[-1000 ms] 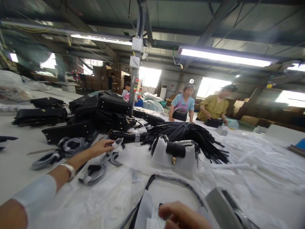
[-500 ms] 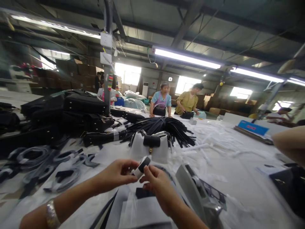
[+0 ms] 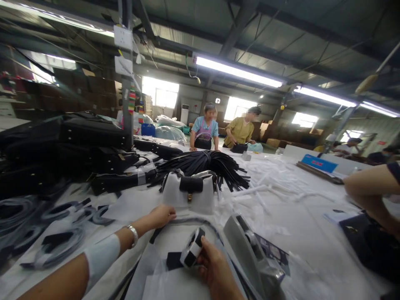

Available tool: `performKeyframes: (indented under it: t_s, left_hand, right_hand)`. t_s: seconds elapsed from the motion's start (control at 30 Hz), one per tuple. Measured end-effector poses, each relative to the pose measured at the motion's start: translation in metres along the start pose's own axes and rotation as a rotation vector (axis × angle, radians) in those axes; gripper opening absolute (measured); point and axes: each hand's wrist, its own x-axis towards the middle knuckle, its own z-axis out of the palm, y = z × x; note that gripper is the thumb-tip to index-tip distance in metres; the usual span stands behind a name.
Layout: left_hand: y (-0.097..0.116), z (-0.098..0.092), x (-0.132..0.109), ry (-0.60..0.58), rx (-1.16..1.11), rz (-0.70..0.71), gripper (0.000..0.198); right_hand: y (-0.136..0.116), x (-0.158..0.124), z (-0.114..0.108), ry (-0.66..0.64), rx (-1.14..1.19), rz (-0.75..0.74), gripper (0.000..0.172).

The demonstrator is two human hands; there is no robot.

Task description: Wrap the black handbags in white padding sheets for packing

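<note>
My right hand (image 3: pixel 215 262) grips a small black strap coil (image 3: pixel 193 246) bound with a white band, over the near part of the table. My left hand (image 3: pixel 161 216) reaches forward with its fingers drawn together. What they pinch, if anything, is too small to make out. Close by its fingertips a dark strap in clear wrap (image 3: pixel 200 221) curves across the table. A white handbag (image 3: pixel 171 196) with a black flap and gold clasp stands upright just beyond. Beneath the coil lies a flat black piece (image 3: pixel 174 261) on pale sheets.
Right of my hands sits a grey tape dispenser (image 3: pixel 250 250). Bundled black straps (image 3: pixel 203 164) lie behind the handbag. Black bags (image 3: pixel 93 133) pile up at left, near wrapped strap coils (image 3: pixel 59 246). Another person's arm (image 3: pixel 371 187) comes in at right; two people work across the table.
My left hand has let go of the strap coil and moved forward, away from it. My right hand has lowered, keeping the coil. The view has shifted right.
</note>
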Motion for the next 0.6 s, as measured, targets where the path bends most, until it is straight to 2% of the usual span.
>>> performKeyframes:
  t_s: [0.13, 0.27, 0.37, 0.47, 0.53, 0.6]
  left_hand:
    - [0.001, 0.004, 0.023, -0.191, 0.072, -0.003, 0.024]
    - [0.005, -0.016, 0.027, -0.32, 0.031, -0.047, 0.026]
    - [0.014, -0.04, 0.014, -0.377, -0.08, -0.054, 0.031]
    - [0.029, -0.063, -0.011, -0.416, -0.204, -0.021, 0.039]
    - [0.042, -0.075, -0.03, -0.392, -0.244, 0.016, 0.044]
    - [0.058, -0.086, -0.047, -0.31, -0.243, 0.055, 0.048]
  right_hand:
    - [0.023, 0.01, -0.013, -0.003, 0.083, -0.112, 0.055]
    - [0.032, 0.011, -0.02, 0.027, 0.113, -0.208, 0.055]
    - [0.031, 0.006, -0.02, 0.051, 0.141, -0.254, 0.055]
    - [0.025, -0.004, -0.017, 0.021, 0.176, -0.275, 0.054]
    - [0.02, -0.012, -0.013, -0.022, 0.195, -0.29, 0.051]
    - [0.013, -0.021, -0.008, -0.098, 0.216, -0.291, 0.049]
